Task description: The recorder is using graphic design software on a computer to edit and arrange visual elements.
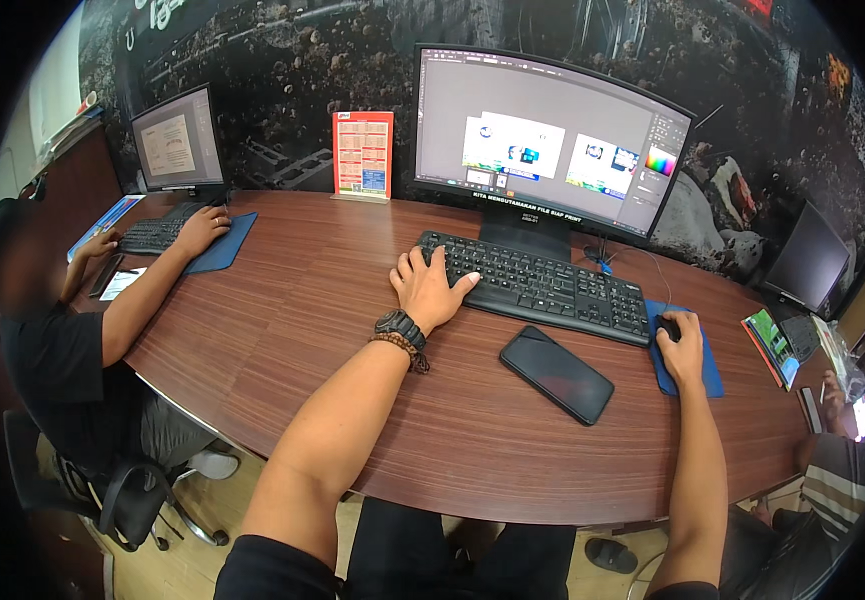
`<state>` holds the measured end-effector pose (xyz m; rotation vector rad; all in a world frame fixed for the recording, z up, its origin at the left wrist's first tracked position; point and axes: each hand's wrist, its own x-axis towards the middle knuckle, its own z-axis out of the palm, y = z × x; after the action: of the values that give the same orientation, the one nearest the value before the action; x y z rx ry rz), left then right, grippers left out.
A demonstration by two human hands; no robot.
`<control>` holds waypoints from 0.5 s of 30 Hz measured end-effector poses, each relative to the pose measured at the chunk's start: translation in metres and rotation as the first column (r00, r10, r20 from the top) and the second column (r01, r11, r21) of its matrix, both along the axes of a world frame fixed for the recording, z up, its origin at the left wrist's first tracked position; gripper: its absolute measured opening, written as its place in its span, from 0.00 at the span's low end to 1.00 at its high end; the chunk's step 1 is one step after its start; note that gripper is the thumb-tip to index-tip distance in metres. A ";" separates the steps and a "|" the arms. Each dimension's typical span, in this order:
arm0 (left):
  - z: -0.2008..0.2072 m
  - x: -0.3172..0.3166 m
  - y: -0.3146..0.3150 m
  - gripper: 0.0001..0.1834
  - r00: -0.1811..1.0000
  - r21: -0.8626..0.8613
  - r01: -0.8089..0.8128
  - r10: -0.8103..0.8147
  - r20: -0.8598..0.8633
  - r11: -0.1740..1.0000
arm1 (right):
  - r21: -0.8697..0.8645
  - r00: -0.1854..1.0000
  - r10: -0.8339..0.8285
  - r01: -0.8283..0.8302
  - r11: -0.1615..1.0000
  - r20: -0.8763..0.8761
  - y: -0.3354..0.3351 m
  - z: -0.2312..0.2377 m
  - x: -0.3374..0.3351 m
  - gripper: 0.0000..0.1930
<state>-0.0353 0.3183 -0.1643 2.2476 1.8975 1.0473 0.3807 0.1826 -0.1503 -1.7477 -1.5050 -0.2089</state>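
1. Head view: black keyboard (543, 290) lies flat on the wood-grain surface (283, 330), just in front of the monitor (543, 130).
2. L hand (431, 293): at the keyboard's L end, fingers spread over keys; can't tell if any key is pushed down.
3. R hand (683, 345): just off the keyboard's R end, fingers curled over the dark mouse (668, 327), w/ blue pad (713, 375) underneath. Can't tell how firm the grip is.
4. Mouse: prob. light, hard plastic, slides easily; hold by its sides, palm on top, no squeeze needed.
5. Keyboard: prob. stiff + fairly light for its length; best lifted by both short ends, off the keys.
6. Phone (557, 374): near side of keyboard, btwn the hands, screen dark; prob. slippery, fragile glass, so take long edges.
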 end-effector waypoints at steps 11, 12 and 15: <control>0.001 0.000 -0.001 0.45 1.000 0.010 0.000 0.000 0.003 1.000 | -0.036 0.999 -0.038 0.038 0.999 0.009 -0.002 0.002 -0.003 0.15; 0.000 0.000 -0.001 0.45 1.000 0.006 0.000 0.000 0.004 1.000 | -0.036 0.999 -0.037 0.037 0.999 0.009 -0.001 0.002 -0.003 0.15; 0.001 0.000 0.000 0.45 1.000 -0.004 0.001 -0.001 0.006 1.000 | -0.040 0.999 -0.034 0.035 0.999 0.014 -0.001 0.002 -0.002 0.16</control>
<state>-0.0352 0.3179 -0.1638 2.2410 1.8943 1.0480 0.3790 0.1811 -0.1481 -1.8084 -1.4992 -0.2096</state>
